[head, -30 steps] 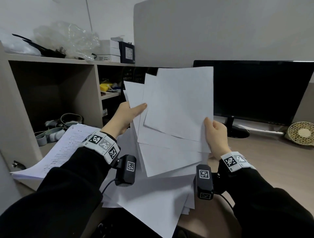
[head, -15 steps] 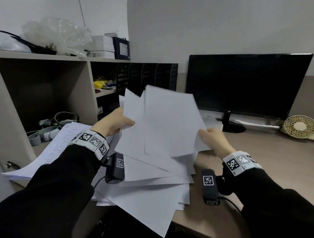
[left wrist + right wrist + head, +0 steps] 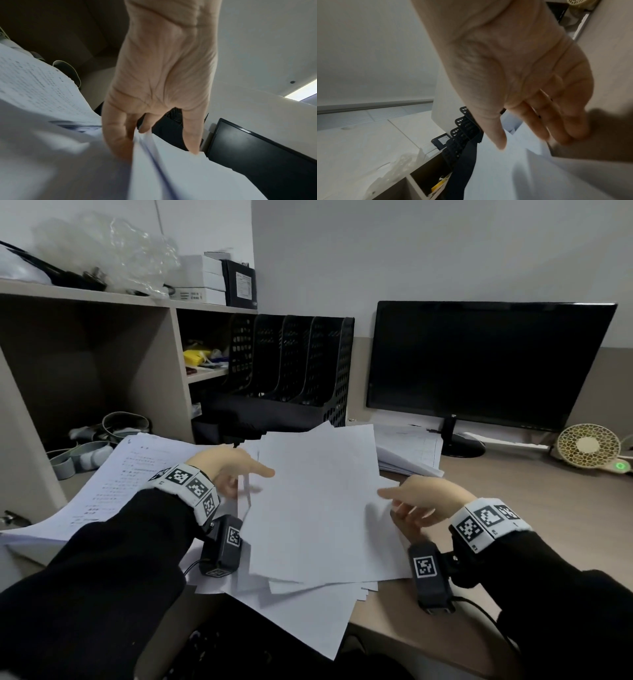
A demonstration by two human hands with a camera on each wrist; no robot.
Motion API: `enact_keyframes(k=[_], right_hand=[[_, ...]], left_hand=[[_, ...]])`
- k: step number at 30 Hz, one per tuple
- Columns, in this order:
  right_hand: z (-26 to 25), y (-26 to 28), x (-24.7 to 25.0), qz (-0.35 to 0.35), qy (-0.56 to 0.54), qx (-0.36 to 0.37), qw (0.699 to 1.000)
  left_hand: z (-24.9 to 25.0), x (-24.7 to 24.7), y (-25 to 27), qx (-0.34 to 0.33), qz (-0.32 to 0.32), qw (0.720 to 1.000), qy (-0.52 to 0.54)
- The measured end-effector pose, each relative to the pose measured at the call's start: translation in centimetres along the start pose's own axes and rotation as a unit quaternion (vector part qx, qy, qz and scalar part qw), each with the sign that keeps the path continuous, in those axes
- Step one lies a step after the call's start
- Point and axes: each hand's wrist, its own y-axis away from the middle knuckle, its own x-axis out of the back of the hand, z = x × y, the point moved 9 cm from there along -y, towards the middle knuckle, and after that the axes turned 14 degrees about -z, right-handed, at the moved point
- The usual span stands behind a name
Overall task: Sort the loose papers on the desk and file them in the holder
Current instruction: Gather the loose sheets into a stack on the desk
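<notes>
A fanned bundle of blank white papers (image 3: pixel 315 501) lies low over a messy pile at the desk's front edge. My left hand (image 3: pixel 246 481) grips its left edge, thumb on top. In the left wrist view the fingers (image 3: pixel 118 142) dig between the sheets (image 3: pixel 171 169). My right hand (image 3: pixel 394 505) is at the right edge; its thumb tip touches the top sheet. In the right wrist view its fingers (image 3: pixel 556 125) lie straight and loose beside the paper (image 3: pixel 505 175). The black mesh file holder (image 3: pixel 294 364) stands behind the papers with its slots bare.
A printed stack (image 3: pixel 113 474) lies left of my left arm, and another paper stack (image 3: pixel 407 450) sits by the monitor (image 3: pixel 479 364) stand. A small fan (image 3: pixel 587 445) is at the far right. The shelf unit (image 3: pixel 102 302) walls the left side.
Both hands have brought the bundle down from upright in the air to nearly flat on the pile. My right hand's grip on the right edge has loosened.
</notes>
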Motion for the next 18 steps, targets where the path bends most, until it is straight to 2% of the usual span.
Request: enact_keyframes(k=[3,8,13,18], right_hand=[[-0.2,-1.0,1.0,0.052,-0.015,0.017,0.998],[-1.1,-2.8,0.0,0.028,-0.109,0.070,0.991],[-1.8,-2.4,-1.0,0.018,-0.170,0.074,0.983],[-1.2,-1.9,-0.8,0.037,-0.201,0.042,0.978]], left_hand=[[-0.2,-0.2,-0.1,0.018,-0.012,0.993,-0.113],[-0.2,-1.0,0.1,0.002,-0.062,0.979,-0.192],[-0.3,-2.2,1.6,-0.014,-0.126,0.977,-0.173],[-1.0,-1.8,2.6,-0.038,-0.135,0.983,-0.117]])
